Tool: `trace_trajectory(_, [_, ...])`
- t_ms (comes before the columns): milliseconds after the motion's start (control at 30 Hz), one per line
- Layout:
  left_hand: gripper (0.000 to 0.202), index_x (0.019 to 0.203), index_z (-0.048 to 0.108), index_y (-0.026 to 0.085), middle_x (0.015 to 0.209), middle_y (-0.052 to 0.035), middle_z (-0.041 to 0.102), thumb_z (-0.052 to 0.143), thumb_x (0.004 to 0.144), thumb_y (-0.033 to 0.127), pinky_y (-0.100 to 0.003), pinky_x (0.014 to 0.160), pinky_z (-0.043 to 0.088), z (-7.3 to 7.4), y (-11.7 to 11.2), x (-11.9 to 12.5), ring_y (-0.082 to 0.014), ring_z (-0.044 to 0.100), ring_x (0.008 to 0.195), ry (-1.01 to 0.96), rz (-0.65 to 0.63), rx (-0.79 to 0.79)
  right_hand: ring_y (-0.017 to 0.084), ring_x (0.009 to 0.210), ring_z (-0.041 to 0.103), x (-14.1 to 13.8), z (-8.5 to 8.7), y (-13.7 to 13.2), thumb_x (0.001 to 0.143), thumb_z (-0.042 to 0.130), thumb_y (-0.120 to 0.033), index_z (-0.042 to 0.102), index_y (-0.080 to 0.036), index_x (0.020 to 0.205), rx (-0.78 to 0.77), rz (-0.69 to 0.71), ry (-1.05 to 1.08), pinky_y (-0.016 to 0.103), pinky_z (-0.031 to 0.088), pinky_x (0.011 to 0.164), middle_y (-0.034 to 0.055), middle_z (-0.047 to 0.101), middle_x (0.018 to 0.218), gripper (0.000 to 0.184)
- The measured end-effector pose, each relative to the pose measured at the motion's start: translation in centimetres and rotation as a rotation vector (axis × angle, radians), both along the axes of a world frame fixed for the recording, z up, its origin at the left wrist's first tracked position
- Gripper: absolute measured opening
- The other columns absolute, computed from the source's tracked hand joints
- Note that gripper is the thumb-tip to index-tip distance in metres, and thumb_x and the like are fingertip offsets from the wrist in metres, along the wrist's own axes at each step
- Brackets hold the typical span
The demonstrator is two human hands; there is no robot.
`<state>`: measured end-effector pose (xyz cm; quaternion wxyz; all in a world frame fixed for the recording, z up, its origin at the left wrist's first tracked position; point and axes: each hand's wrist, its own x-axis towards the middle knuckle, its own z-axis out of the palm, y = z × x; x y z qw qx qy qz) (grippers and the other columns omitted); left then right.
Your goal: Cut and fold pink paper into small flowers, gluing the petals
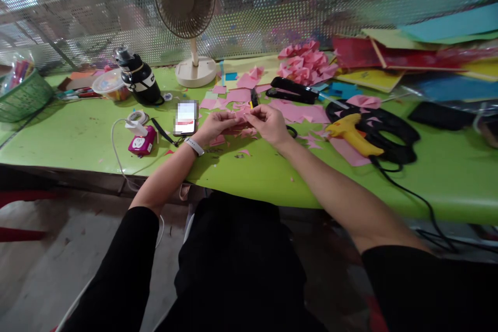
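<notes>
Between my two hands is a small piece of pink paper [241, 114], pinched from both sides above the table. My left hand [216, 125] has thumb and fingers closed on its left edge; a white band circles that wrist. The fingertips of my right hand [269, 123] are closed on the right edge. Pink scraps and cut sheets [298, 112] lie under and around the hands. Just behind the fingers a black and yellow tool [253, 98] is partly hidden. A phone [185, 117] with a lit screen rests left of my left hand.
Rightward lie a black stapler [292, 91], a yellow glue gun [352, 134] with a trailing cord, and colored sheets [439, 46]. A heap of folded pink paper [305, 64] sits behind. Leftward are a fan [194, 71], a black bottle [140, 79], a purple adapter [142, 141] and a green basket [25, 94].
</notes>
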<state>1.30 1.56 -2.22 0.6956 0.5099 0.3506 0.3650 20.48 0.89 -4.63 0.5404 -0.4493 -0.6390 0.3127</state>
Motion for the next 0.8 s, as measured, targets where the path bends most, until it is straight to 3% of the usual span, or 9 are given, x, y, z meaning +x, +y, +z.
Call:
trace_trajectory(433, [0.021, 0.086, 0.073, 0.012, 0.089, -0.0059, 0.079, 0.083, 0.079, 0.029, -0.030, 0.089, 0.060, -0.3, 0.2, -0.1, -0.0112, 0.075, 0.077, -0.027, 0.027, 0.019, 0.017, 0.067, 0.062, -0.1, 0.9, -0.5, 0.075, 0.076, -0.060, 0.058, -0.024, 0.080, -0.068, 0.008, 0.014, 0.033, 0.053, 0.063, 0.0022, 0.066, 0.075, 0.041])
trace_trajectory(533, [0.021, 0.085, 0.072, 0.011, 0.084, -0.0056, 0.078, 0.084, 0.078, 0.027, -0.029, 0.085, 0.061, 0.0, 0.1, -0.2, -0.0122, 0.075, 0.076, 0.000, 0.030, 0.017, 0.017, 0.063, 0.063, 0.3, 1.3, -0.7, 0.078, 0.073, -0.066, 0.054, -0.026, 0.085, -0.172, 0.012, 0.063, 0.031, 0.051, 0.056, 0.0021, 0.066, 0.079, 0.045])
trace_trajectory(633, [0.021, 0.085, 0.071, 0.010, 0.084, -0.0069, 0.078, 0.083, 0.078, 0.026, -0.030, 0.084, 0.061, 0.3, 0.0, -0.3, -0.0126, 0.075, 0.075, 0.037, -0.009, 0.003, 0.016, 0.054, 0.059, 0.6, 1.4, -0.8, 0.082, 0.061, -0.077, 0.050, -0.025, 0.076, -0.256, 0.091, 0.000, 0.029, 0.045, 0.050, -0.0007, 0.059, 0.064, 0.053])
trace_trajectory(800, [0.016, 0.087, 0.071, 0.010, 0.082, -0.0063, 0.078, 0.080, 0.082, 0.022, -0.027, 0.081, 0.060, 0.7, -0.4, -0.2, -0.0113, 0.075, 0.072, 0.071, -0.054, -0.023, 0.015, 0.052, 0.050, 0.2, 1.5, -1.1, 0.082, 0.055, -0.081, 0.047, -0.025, 0.066, -0.101, 0.067, -0.191, 0.030, 0.038, 0.052, -0.0023, 0.051, 0.054, 0.059])
